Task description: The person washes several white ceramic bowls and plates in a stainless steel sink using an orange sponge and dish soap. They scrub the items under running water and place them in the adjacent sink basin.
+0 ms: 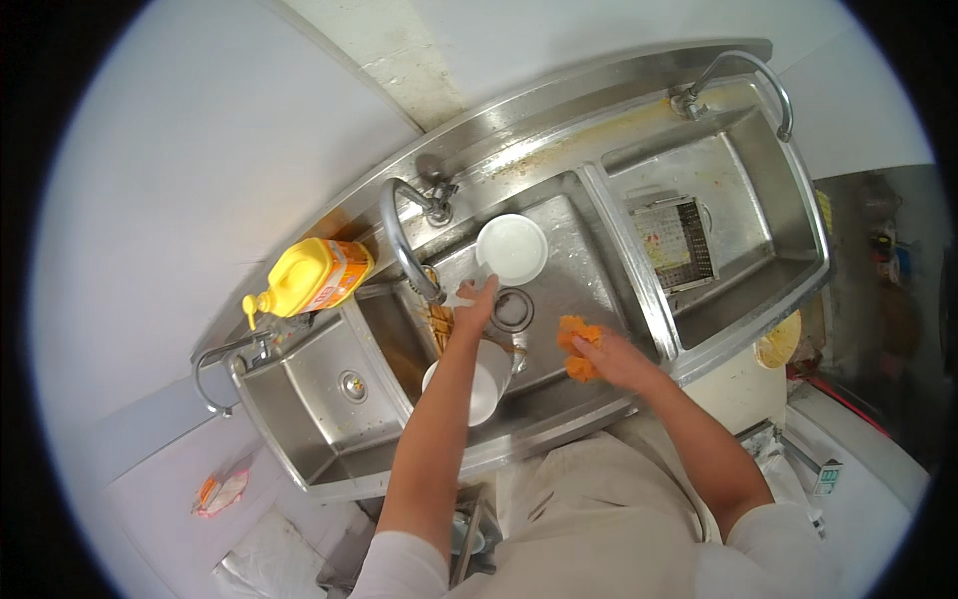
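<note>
In the middle basin of a stainless steel sink (644, 273), my left hand (476, 301) reaches beside a round white bowl (513, 249), its fingers apart near the bowl's lower left edge. Whether the fingertips touch the bowl is unclear. My right hand (610, 358) grips a crumpled orange cloth (578, 348) over the right part of the same basin. The drain (513, 310) lies between both hands. White dishes (485, 382) stand below my left forearm, which partly hides them. Behind my left hand a brown woven or slatted item (438, 320) is partly visible.
A curved faucet (397, 224) arches close to my left hand. A yellow detergent jug (299, 278) with a pump stands on the sink's back left ledge. The right basin holds a perforated metal basket (673, 243) with food scraps. The left basin has a drain strainer (353, 386).
</note>
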`<state>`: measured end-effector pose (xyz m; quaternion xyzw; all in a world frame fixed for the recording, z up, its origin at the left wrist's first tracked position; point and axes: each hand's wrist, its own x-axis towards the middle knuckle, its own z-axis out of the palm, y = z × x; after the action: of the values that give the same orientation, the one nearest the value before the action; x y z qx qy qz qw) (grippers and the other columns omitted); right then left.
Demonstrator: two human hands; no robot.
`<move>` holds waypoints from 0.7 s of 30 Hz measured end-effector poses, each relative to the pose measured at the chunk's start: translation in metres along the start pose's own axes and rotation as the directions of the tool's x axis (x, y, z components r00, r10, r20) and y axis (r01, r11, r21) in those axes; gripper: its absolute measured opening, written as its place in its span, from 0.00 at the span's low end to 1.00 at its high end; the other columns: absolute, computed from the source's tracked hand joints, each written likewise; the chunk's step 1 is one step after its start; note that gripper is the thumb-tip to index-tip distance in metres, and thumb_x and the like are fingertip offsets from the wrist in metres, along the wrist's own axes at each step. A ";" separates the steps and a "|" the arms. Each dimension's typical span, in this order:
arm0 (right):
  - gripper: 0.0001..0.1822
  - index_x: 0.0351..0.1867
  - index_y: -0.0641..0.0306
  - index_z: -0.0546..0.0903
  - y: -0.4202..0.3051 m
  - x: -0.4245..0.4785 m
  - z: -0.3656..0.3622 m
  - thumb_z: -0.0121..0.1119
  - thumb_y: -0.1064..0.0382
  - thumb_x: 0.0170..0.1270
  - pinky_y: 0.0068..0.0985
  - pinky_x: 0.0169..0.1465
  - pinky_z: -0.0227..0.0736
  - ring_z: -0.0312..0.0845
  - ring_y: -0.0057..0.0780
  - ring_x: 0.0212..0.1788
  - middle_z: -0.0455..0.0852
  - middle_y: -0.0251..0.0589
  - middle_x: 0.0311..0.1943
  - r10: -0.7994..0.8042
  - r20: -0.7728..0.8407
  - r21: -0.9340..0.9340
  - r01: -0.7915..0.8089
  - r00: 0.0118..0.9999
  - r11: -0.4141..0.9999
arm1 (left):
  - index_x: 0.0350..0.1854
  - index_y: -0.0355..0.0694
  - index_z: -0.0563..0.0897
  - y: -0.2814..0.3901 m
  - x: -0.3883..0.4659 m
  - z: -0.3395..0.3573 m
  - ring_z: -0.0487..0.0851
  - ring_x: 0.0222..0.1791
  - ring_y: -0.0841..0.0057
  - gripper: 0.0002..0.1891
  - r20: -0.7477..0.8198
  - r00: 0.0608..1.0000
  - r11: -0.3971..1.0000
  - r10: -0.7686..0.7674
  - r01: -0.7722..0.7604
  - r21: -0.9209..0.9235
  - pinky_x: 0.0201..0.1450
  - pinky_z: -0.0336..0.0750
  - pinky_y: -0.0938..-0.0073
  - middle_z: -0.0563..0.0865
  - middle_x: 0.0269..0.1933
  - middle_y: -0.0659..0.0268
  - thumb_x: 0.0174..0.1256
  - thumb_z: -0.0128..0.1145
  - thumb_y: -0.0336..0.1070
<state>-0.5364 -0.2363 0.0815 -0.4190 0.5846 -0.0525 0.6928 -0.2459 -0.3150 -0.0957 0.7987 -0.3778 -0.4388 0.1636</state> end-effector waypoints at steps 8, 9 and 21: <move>0.22 0.56 0.67 0.77 0.041 -0.005 -0.004 0.63 0.51 0.71 0.34 0.43 0.77 0.85 0.33 0.38 0.86 0.44 0.38 0.110 -0.179 0.172 -0.079 0.978 0.982 | 0.61 0.34 0.77 0.058 -0.003 0.049 0.88 0.23 0.61 0.20 0.086 0.980 0.940 -0.177 0.194 -0.281 0.21 0.81 0.69 0.88 0.40 0.46 0.68 0.54 0.33; 0.21 0.55 0.67 0.77 0.047 -0.007 -0.006 0.63 0.53 0.71 0.35 0.43 0.78 0.85 0.33 0.38 0.86 0.45 0.38 0.093 -0.113 0.301 -0.055 0.989 0.952 | 0.63 0.35 0.76 0.060 -0.011 0.034 0.88 0.24 0.60 0.21 0.075 0.991 0.961 -0.108 0.123 -0.248 0.21 0.81 0.68 0.88 0.40 0.46 0.67 0.53 0.31; 0.27 0.50 0.69 0.82 0.022 0.059 -0.027 0.41 0.46 0.79 0.51 0.48 0.77 0.85 0.60 0.42 0.88 0.59 0.41 -0.286 -0.440 -0.560 -0.011 0.851 0.829 | 0.71 0.39 0.67 0.080 -0.154 -0.040 0.87 0.23 0.63 0.32 0.175 0.982 0.939 0.070 -0.006 -0.343 0.19 0.81 0.66 0.83 0.39 0.52 0.62 0.56 0.30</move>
<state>-0.5499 -0.2697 0.0232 -0.6113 0.7027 -0.0445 0.3614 -0.3006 -0.2554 0.0629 0.7068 -0.3248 -0.5664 0.2722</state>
